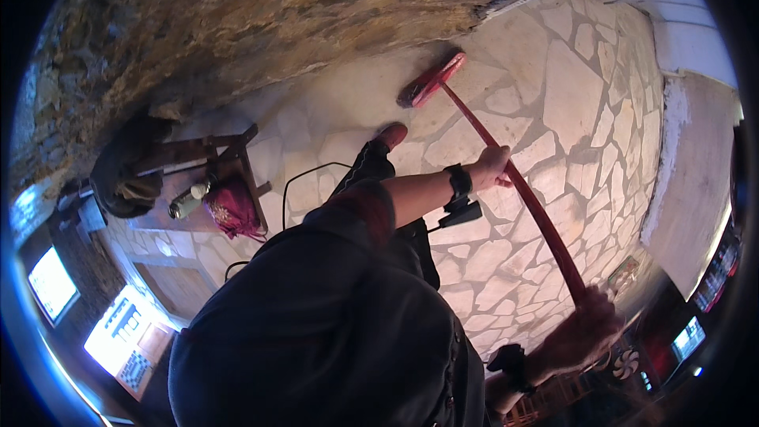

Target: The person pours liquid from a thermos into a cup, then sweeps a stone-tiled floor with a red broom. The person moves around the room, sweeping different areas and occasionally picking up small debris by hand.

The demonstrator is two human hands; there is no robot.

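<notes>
A push broom with a long red handle (542, 219) slants across my view. Its red head (436, 79) rests on the stone-paved floor, close to the foot of a rough rock wall. My left hand (493, 167) is closed around the lower part of the handle. Higher up, at the handle's top end, my right hand (595, 321) grips it, slightly blurred. Black bands circle both wrists, and a dark device (462, 214) hangs by the left one. A reddish shoe (392, 135) shows on the floor short of the broom head.
The rock wall (284, 18) bulges along the top. A wooden bench (178, 190) at left bears a maroon drawstring bag (232, 206), a bottle (188, 201) and dark cloth (127, 169). A black cable (287, 190) loops beside my leg. A pale ledge (691, 172) runs along the right.
</notes>
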